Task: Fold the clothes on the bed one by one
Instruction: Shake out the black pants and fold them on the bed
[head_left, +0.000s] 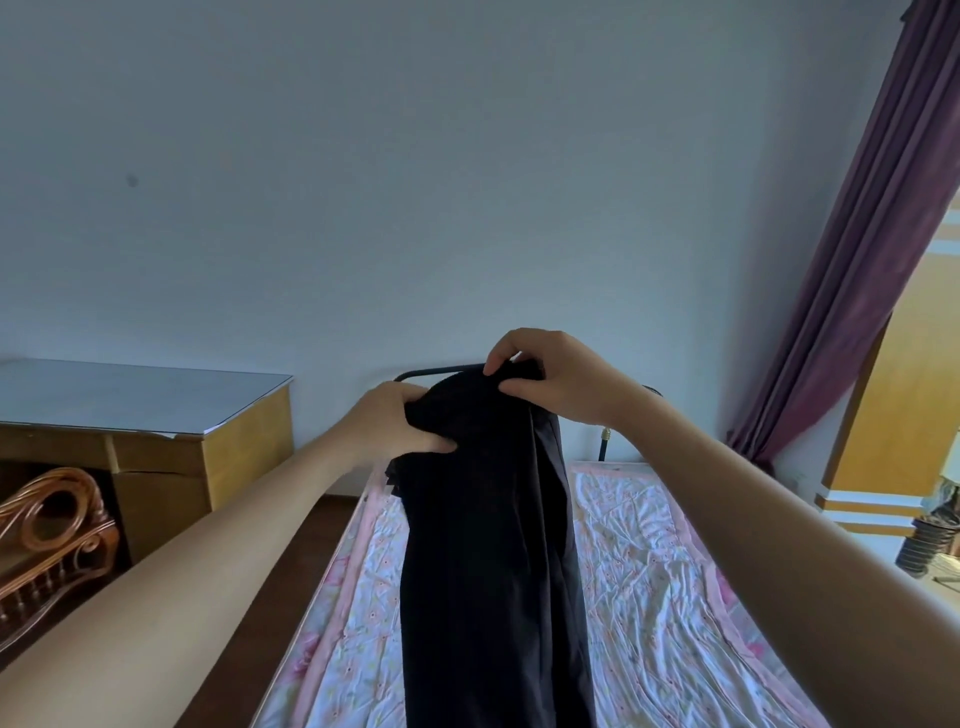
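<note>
Below the hands, the bed (649, 571) carries a wrinkled floral sheet with pink border. Above the bed hangs a black garment (488, 561), soft and long, bunched at its top. The left hand (387, 423) and the right hand (550, 374) both grasp this top with curled fingers (493, 364).

You face a plain pale blue-grey wall (415, 182). Purple curtain (862, 249) hangs at your right, daylight beside it. Wooden desk (156, 415) with a glossy top on your left, carved wooden chair (52, 525) tucked under it. Dark brown floor (291, 551).
</note>
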